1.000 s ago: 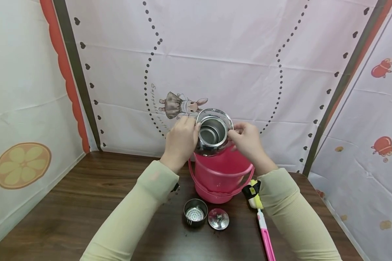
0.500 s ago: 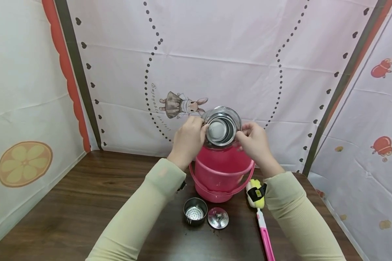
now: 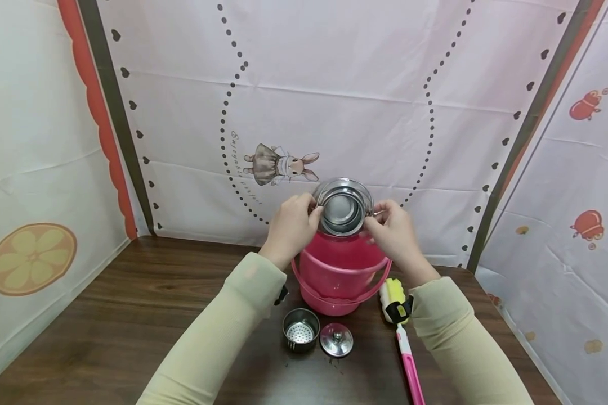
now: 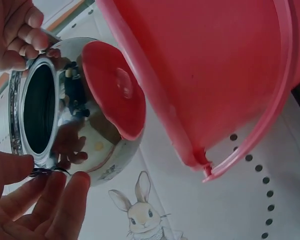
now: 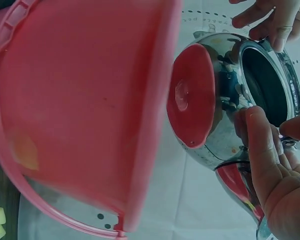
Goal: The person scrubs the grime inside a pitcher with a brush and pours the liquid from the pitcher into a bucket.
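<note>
A shiny steel teapot (image 3: pixel 342 211) without its lid is held above the pink bucket (image 3: pixel 334 274), its round mouth turned towards the head camera. My left hand (image 3: pixel 291 228) pinches the teapot's left side, where the wire handle joins. On the opposite side my right hand (image 3: pixel 396 235) pinches the other handle joint with thumb and fingers. The spout (image 5: pixel 237 185) shows below the pot body in the right wrist view. In the left wrist view, the polished belly (image 4: pixel 102 155) reflects the bucket and fingers. The inside of the pot looks dark in both wrist views.
On the brown table (image 3: pixel 132 315) stand a perforated steel strainer basket (image 3: pixel 301 331) and a round steel lid (image 3: pixel 336 340), with dark crumbs near them. A brush with a yellow-white sponge head and pink handle (image 3: pixel 410 374) lies to the right. Printed cloth surrounds the table.
Both hands have carried the teapot right, and its mouth has turned more towards the head camera. In the last half second it has sunk slightly towards the bucket.
</note>
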`<action>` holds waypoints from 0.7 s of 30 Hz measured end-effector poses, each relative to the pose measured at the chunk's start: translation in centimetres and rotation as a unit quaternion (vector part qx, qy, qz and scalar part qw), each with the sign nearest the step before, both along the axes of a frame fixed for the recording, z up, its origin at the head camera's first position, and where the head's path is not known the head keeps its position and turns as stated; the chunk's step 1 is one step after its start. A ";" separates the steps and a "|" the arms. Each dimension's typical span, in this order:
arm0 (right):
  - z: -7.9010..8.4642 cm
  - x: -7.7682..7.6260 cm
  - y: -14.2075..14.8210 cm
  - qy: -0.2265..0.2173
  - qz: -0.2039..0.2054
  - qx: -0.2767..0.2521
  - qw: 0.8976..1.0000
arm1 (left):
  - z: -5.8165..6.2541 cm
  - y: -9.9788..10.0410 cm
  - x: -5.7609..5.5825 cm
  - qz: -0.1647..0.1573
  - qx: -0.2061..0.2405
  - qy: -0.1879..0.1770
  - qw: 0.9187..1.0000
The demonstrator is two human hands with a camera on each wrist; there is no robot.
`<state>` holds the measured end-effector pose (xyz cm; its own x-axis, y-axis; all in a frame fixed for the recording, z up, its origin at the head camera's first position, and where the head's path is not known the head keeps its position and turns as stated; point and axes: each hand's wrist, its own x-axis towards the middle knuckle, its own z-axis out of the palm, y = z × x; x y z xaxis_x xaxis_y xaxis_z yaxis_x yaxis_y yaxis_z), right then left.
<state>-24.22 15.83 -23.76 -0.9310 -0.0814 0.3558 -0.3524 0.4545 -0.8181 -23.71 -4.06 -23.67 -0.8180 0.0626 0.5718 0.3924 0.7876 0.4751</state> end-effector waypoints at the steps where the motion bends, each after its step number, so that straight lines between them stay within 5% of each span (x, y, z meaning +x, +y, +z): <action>1: -0.1 0.0 0.0 -0.001 0.002 0.002 1.000 | -0.1 0.0 0.0 0.001 0.002 -0.009 1.000; 10: -1.3 0.2 0.2 -0.007 0.010 0.013 1.000 | -0.6 0.0 0.0 -0.011 0.030 -0.083 0.996; 21: -2.6 0.5 0.6 0.007 0.014 -0.006 1.000 | -2.3 -0.8 -0.6 -0.106 0.076 -0.077 0.988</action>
